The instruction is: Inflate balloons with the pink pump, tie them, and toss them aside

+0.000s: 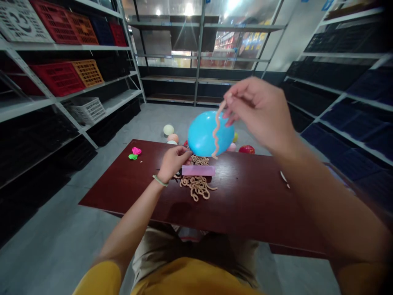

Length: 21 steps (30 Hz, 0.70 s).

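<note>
A blue inflated balloon (201,133) is above the table's far edge. My left hand (174,162) pinches it at its lower left end, where the neck is hard to make out. Raised at the right, my right hand (256,108) pinches the top of a wavy tan strand (215,133), which hangs down in front of the balloon. Below the balloon, a pink translucent tube (198,171) lies across a pile of curly tan strands (201,187) on the dark red table (245,205).
Uninflated pink (136,151) and green (133,157) balloons lie at the table's far left. Several inflated balloons, one pale green (168,130) and one red (247,149), are beyond the far edge. Shelves with crates (58,78) line the left; more shelves stand behind and right.
</note>
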{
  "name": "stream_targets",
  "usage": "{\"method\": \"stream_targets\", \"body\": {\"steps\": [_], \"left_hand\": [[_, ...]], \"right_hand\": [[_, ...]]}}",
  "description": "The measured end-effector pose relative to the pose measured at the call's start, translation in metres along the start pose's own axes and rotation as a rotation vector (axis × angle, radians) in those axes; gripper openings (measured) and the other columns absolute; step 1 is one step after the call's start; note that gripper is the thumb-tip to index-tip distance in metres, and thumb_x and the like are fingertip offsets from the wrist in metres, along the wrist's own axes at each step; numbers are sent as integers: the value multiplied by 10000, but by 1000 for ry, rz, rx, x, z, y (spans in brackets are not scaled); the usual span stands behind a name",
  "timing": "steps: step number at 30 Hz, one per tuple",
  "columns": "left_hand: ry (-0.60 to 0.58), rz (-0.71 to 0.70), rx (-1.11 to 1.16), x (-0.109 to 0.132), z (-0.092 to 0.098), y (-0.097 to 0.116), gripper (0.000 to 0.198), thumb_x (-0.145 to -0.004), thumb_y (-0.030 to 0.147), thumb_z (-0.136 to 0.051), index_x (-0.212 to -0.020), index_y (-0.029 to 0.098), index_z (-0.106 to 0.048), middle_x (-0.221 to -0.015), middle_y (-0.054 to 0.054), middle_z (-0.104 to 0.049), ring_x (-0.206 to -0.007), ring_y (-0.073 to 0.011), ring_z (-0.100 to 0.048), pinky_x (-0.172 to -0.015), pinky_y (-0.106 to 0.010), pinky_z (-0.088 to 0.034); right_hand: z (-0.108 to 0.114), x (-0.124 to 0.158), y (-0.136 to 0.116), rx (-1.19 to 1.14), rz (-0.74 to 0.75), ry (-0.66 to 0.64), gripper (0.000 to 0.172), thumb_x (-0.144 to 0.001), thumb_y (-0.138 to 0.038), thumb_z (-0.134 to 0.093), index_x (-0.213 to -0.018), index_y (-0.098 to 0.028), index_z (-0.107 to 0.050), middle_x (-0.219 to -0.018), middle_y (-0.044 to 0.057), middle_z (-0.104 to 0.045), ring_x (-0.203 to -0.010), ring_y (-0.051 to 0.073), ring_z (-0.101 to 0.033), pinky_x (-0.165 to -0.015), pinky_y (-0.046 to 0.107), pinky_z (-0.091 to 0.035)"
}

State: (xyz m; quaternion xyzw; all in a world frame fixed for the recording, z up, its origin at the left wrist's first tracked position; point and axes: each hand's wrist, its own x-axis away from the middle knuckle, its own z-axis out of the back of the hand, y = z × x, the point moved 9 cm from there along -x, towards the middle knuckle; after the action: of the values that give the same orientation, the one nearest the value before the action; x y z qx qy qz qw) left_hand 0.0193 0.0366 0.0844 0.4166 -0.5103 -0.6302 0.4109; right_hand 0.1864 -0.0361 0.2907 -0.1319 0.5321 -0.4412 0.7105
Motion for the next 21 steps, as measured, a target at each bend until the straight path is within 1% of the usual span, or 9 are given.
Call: {"method": "stream_targets", "body": {"steps": [1, 4, 7, 9, 10, 13, 17, 19, 21], "left_hand": [[-21, -14, -28, 1, -8, 2, 211, -809, 357, -661, -718, 170, -624, -661, -21, -683, -576, -133, -632, -581, -249, -497], [-68, -60, -66, 3, -27, 7, 213, -829, 359, -632, -713, 181, -620, -644, -13, -676, -570, -140, -629, -584, -257, -486], [-71, -82, -104, 6, -37, 7, 219, -837, 384, -623, -741, 188, -636, -605, -3, -662, -558, -151, -622, -586, -268, -474], [-57, -105, -141, 7, -38, 7, 233, -843, 404, -617, -752, 191, -643, -584, 2, -653, -552, -155, -615, -578, -267, -455], [-50, -117, -152, 8, -38, 7, 239, -848, 411, -612, -756, 192, -645, -585, 1, -654, -552, -155, -613, -573, -265, -445], [-37, -141, -155, 12, -35, 7, 243, -863, 408, -595, -758, 194, -644, -606, -3, -661, -559, -151, -608, -571, -260, -432], [29, -183, -227, 18, -26, 12, 240, -873, 387, -587, -740, 196, -646, -603, 6, -644, -561, -143, -582, -582, -258, -414], [59, -206, -255, 20, -21, 17, 249, -877, 398, -587, -752, 196, -662, -603, 13, -629, -571, -144, -567, -586, -259, -405], [93, -249, -264, 21, -17, 24, 231, -874, 392, -598, -788, 200, -694, -678, 0, -647, -650, -155, -587, -632, -265, -425]], "right_hand": [[1, -14, -3, -18, 15, 18, 43, -902, -216, -615, -871, -207, -587, -783, -3, -663, -644, 121, -650, -522, 227, -543], [-9, -48, -5, -43, 45, 14, 50, -925, -180, -552, -878, -199, -554, -762, -28, -613, -643, 111, -652, -505, 212, -528], [-25, -59, 6, 25, 30, 19, 65, -927, -152, -510, -892, -189, -549, -767, -20, -598, -641, 118, -641, -491, 211, -489], [-41, -51, 18, 125, -7, -39, 66, -935, -177, -508, -895, -195, -558, -758, -15, -610, -606, 109, -604, -496, 218, -451], [-50, -43, 25, 186, -18, -93, 72, -930, -180, -514, -887, -200, -567, -761, -13, -625, -599, 108, -589, -515, 230, -440], [-68, -11, 36, 388, 12, -192, 78, -878, -137, -568, -855, -207, -591, -802, -3, -660, -699, 135, -586, -622, 268, -410], [-74, 26, 42, 535, 37, -252, 105, -885, -134, -521, -879, -217, -586, -805, -3, -662, -694, 145, -557, -634, 287, -354], [-72, 37, 41, 528, 52, -248, 107, -887, -138, -507, -895, -220, -575, -834, 2, -660, -707, 148, -559, -634, 286, -354], [-69, 42, 41, 479, 46, -232, 93, -886, -149, -511, -900, -219, -570, -869, 13, -659, -730, 151, -567, -645, 286, -374]]}}
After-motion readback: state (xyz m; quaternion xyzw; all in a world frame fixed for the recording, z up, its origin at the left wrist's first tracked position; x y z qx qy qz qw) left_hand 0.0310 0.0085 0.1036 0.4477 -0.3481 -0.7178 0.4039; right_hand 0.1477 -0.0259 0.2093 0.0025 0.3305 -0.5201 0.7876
